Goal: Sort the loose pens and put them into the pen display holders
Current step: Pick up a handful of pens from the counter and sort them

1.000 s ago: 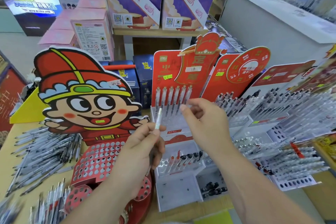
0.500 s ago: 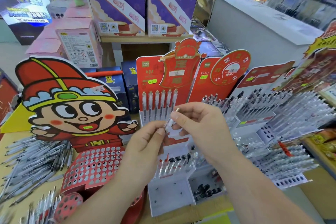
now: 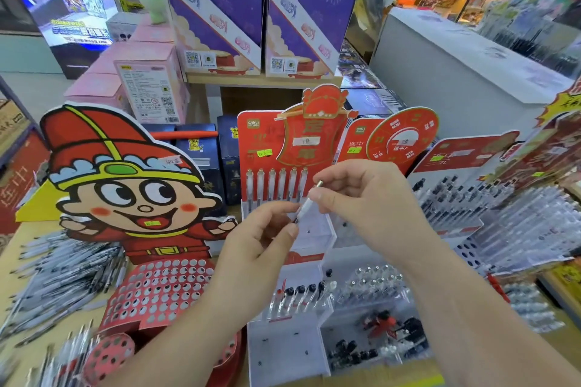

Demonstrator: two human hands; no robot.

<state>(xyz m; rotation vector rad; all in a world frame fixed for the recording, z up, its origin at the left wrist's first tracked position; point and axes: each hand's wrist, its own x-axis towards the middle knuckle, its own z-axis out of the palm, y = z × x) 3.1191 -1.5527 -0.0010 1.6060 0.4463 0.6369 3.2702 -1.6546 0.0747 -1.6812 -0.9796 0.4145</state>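
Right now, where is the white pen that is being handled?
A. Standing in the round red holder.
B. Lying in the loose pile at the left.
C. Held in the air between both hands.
C: the left hand pinches the lower end of the white pen and the right hand pinches its upper end.

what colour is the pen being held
White barrel, metallic tip, on the pen in the right hand; head view.
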